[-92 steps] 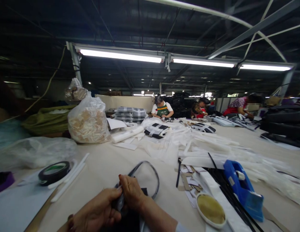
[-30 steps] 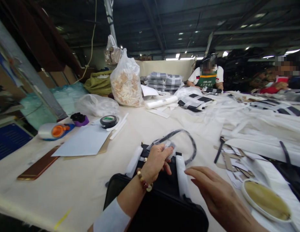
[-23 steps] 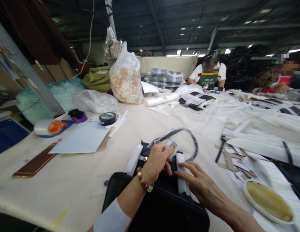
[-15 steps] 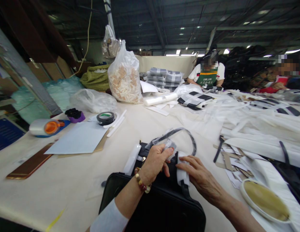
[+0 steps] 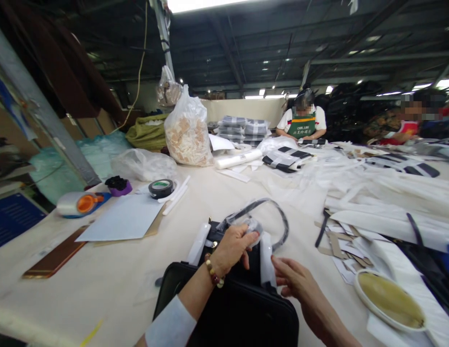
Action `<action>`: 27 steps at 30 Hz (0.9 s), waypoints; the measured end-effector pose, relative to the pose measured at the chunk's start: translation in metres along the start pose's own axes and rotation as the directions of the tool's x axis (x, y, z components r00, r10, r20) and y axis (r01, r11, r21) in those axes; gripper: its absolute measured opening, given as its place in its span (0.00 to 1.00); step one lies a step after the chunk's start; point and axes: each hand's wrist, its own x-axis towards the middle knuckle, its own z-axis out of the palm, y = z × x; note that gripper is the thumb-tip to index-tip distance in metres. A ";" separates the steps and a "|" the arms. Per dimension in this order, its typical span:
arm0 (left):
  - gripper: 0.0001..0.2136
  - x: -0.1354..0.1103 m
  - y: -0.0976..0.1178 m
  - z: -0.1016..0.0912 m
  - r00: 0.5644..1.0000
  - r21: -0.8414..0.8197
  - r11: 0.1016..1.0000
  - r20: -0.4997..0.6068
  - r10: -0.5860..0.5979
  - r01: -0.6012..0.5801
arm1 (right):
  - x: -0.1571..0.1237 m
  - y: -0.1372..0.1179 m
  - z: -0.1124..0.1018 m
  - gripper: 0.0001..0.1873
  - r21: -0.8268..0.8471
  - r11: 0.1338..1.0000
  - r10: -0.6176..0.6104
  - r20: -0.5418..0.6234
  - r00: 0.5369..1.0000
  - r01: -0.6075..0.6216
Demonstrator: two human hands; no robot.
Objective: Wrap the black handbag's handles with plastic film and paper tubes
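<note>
A black bag (image 5: 227,313) lies on the table before me, its upper part between my forearms. White foam wraps (image 5: 268,260) stand on its right side and on its left. A looped black handle (image 5: 280,212) in clear film arches beyond the bag. My left hand (image 5: 233,248), with a bead bracelet at the wrist, is closed round a crumpled piece of clear plastic film (image 5: 253,225) by the handle's base. My right hand (image 5: 294,279) is at the outer edge of the right foam wrap, fingers stretched out and slightly bent, with nothing visible gripped. Its thumb is largely hidden.
Left are a light-blue sheet (image 5: 121,217), black tape roll (image 5: 161,188), clear tape dispenser (image 5: 74,205) and brown strip (image 5: 56,260). A bag of scraps (image 5: 188,130) stands behind. Right lie card scraps (image 5: 342,246) and a round dish (image 5: 390,299). Co-workers (image 5: 304,120) sit across.
My right hand has shifted from the top of the right foam wrap to its outer edge, and that wrap now stands straighter. My left hand keeps its hold. The view has tilted upward.
</note>
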 end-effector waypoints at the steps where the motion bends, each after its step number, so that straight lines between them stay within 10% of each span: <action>1: 0.14 -0.001 0.001 0.000 1.000 0.056 0.998 0.008 0.011 -0.011 | 0.000 0.000 0.003 0.23 0.002 1.000 0.020 0.034 0.999 -0.020; 12: 0.10 -0.013 0.015 0.001 0.991 0.713 0.688 0.116 0.070 -0.132 | -0.005 -0.004 0.017 0.17 -0.011 0.983 -0.180 -0.196 0.964 0.181; 27: 0.08 -0.008 0.002 -0.009 0.885 0.787 0.500 0.458 -0.081 -0.362 | 0.023 0.006 0.014 0.13 -0.361 0.929 -0.177 -0.250 0.952 0.078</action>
